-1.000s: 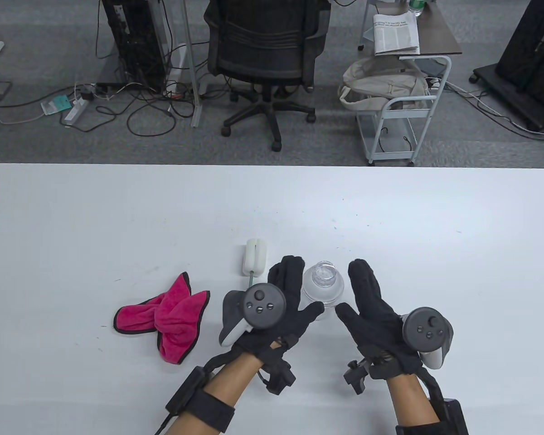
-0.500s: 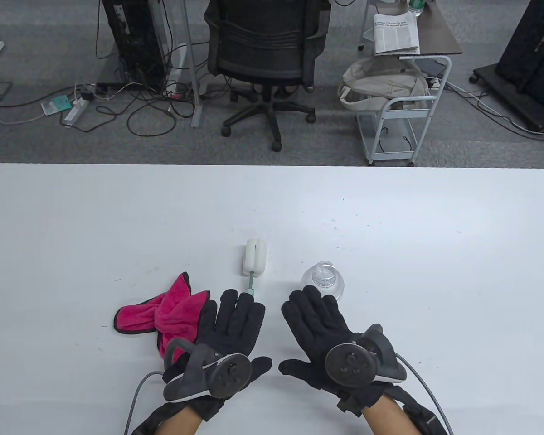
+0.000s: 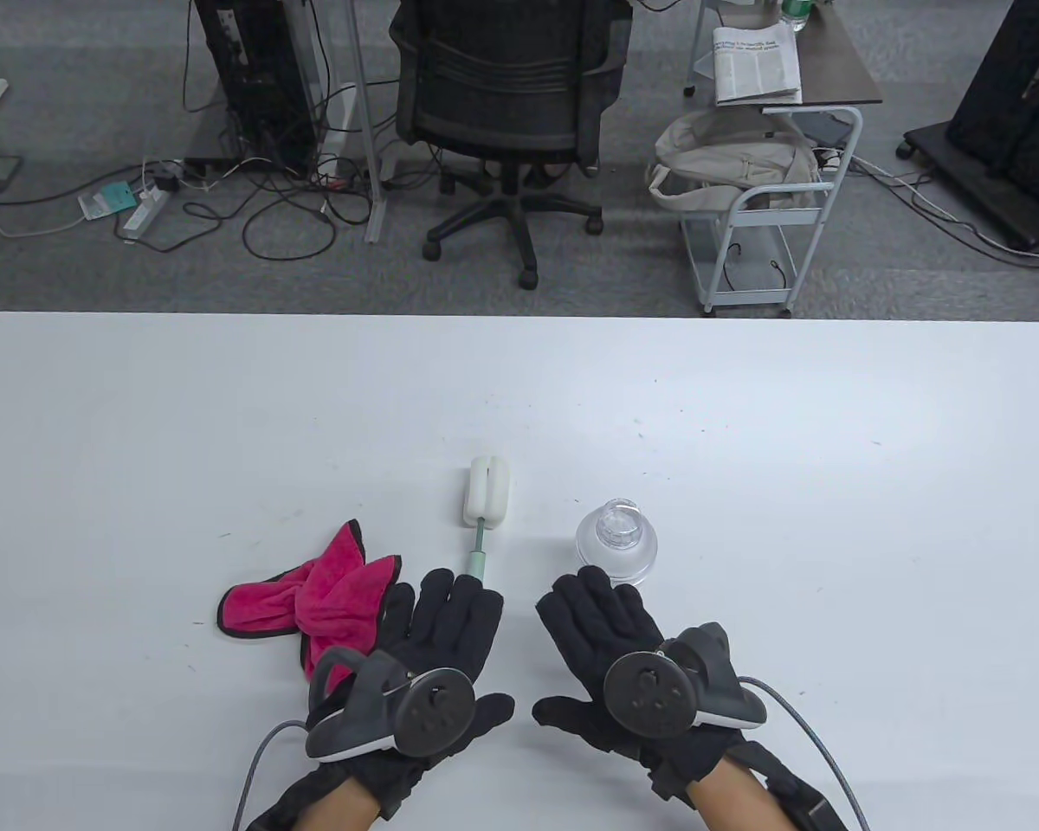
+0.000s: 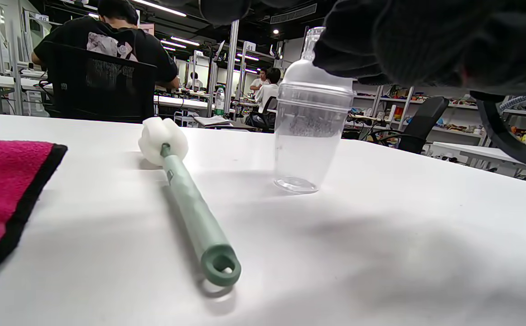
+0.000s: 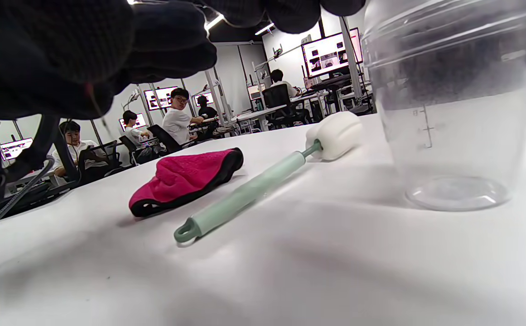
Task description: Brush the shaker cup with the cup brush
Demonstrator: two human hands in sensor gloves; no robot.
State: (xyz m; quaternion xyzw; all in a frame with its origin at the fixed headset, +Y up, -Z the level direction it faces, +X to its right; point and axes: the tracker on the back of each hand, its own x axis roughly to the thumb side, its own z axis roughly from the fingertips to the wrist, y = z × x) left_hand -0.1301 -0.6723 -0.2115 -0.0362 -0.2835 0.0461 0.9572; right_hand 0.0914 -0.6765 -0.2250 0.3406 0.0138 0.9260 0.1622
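Note:
The clear shaker cup (image 3: 616,542) stands upright with its lid on, near the table's front middle; it also shows in the left wrist view (image 4: 310,131) and the right wrist view (image 5: 448,104). The cup brush (image 3: 485,511), white sponge head and green handle, lies on the table left of the cup, also seen in the left wrist view (image 4: 190,213) and the right wrist view (image 5: 253,190). My left hand (image 3: 446,636) hovers flat and open over the brush handle's near end. My right hand (image 3: 602,632) is open just in front of the cup. Neither hand holds anything.
A pink cloth (image 3: 320,606) with a black edge lies bunched left of my left hand. The white table (image 3: 225,415) stretches far behind and to both sides. An office chair (image 3: 506,112) and a cart (image 3: 762,208) stand beyond the far edge.
Both hands have drawn back from either side of the cup to the near edge and turned palm down. In the last half second they barely moved. Cup and brush stayed put.

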